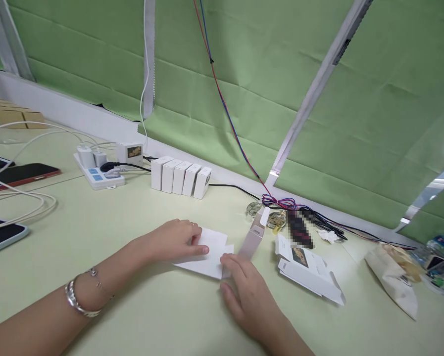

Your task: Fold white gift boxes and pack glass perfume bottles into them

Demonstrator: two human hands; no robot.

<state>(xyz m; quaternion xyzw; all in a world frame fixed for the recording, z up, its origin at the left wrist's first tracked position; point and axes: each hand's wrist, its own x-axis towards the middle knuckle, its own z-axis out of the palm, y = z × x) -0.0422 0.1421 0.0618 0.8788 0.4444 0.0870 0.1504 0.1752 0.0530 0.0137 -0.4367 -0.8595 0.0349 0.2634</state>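
Carefully steadying a white carton (214, 240)

Resting left hand (179, 242), fingers curled and thumb out, on the carton, lying mid-table (151, 316). Touching its right side with right hand (253, 299), thumb apart from fingertips; cannot tell whether pinching in either hand. Probably working best by bracing the card flat, pressing evenly along creases, sparing the upright flap (249, 242). Showing tiny print there and on the opened carton (314, 264) at right, too small for reading any brand.

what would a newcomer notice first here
Probably the green sheeting filling much of the background. On the table in front, the left hand rests on a flat white carton, the right hand at its right edge. Farther back, left of centre, five small white boxes stand in a row.
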